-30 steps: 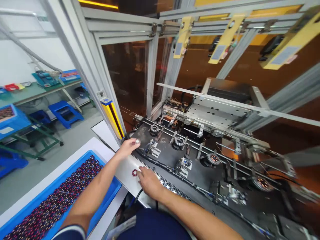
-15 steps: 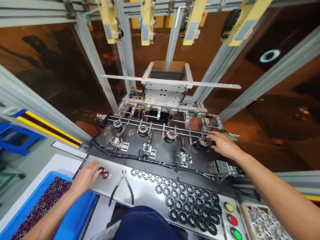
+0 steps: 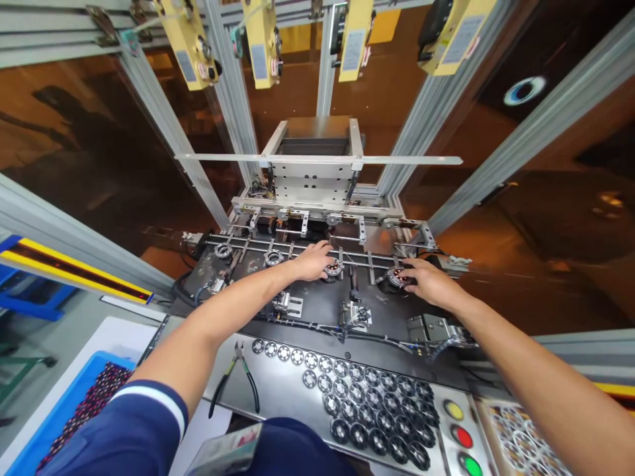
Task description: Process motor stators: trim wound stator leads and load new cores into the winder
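Observation:
In the head view, my left hand [image 3: 313, 262] reaches across to the third ring-shaped holder. Its fingers are bent over a round copper-centred part [image 3: 334, 268] there, partly covering it. My right hand [image 3: 430, 283] is at the rightmost holder, thumb and fingers bent around the near right edge of another round copper-centred part [image 3: 397, 277]. Two more ring holders, the left one [image 3: 223, 250] and the second one [image 3: 274, 257], sit on the same dark plate with open centres. My left forearm hides part of the plate and of the steel ledge.
Several black-rimmed round parts [image 3: 367, 393] lie in rows on the steel ledge, with cutting pliers [image 3: 235, 377] to their left. Yellow, red and green buttons [image 3: 462, 436] are at the right. A blue bin [image 3: 74, 390] holds small dark-red parts. Yellow units [image 3: 354, 39] hang overhead.
My left hand has moved from the two red parts on the ledge, up and right to the third holder. My right hand stays at the rightmost holder. The view has shifted slightly.

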Demonstrator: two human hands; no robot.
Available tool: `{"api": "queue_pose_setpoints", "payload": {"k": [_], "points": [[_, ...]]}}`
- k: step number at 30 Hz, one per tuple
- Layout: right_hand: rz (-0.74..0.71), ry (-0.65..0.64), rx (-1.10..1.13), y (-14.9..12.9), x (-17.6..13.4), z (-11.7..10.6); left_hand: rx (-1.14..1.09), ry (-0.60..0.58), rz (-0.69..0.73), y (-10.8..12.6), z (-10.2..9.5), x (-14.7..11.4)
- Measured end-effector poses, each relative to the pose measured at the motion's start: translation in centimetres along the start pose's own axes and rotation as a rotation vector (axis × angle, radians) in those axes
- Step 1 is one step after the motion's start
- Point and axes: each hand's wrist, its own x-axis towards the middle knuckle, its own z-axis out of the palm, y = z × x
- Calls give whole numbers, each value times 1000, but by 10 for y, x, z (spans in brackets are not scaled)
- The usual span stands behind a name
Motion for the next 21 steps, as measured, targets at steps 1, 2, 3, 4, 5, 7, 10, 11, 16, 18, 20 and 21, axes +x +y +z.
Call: {"api": "queue_pose_setpoints", "payload": {"k": [1,2,3,4,5,7,10,11,16,18,20,21], "points": [[-4,6,6,1,0,2,-9,-12,0,-2,6,3],[-8,13,12,2,0,4,-16,-23,1,-5,11,5],[-13,20,19,3,1,6,-24,-35,2,-8,14,7],[-20,25,26,4,1,7,-32,-46,1,-11,17,9],[-27,29,33,5,1,8,-42,-57,-1,-13,19,11],[-42,29,42,7,2,9,-67,-72,-14,-17,22,14],[-56,17,49,12,6,9,-100,-84,-31,-20,24,18],[-59,9,52,14,7,8,-105,-87,-31,-20,24,19],[-79,-49,80,20,15,5,-121,-74,-9,-13,12,21],[-88,-61,98,20,17,4,-144,-43,-13,-4,1,19],[-91,-52,118,19,19,2,-175,5,-32,7,-13,9],[-90,-39,129,20,19,0,-190,34,-46,13,-22,-1]]}}
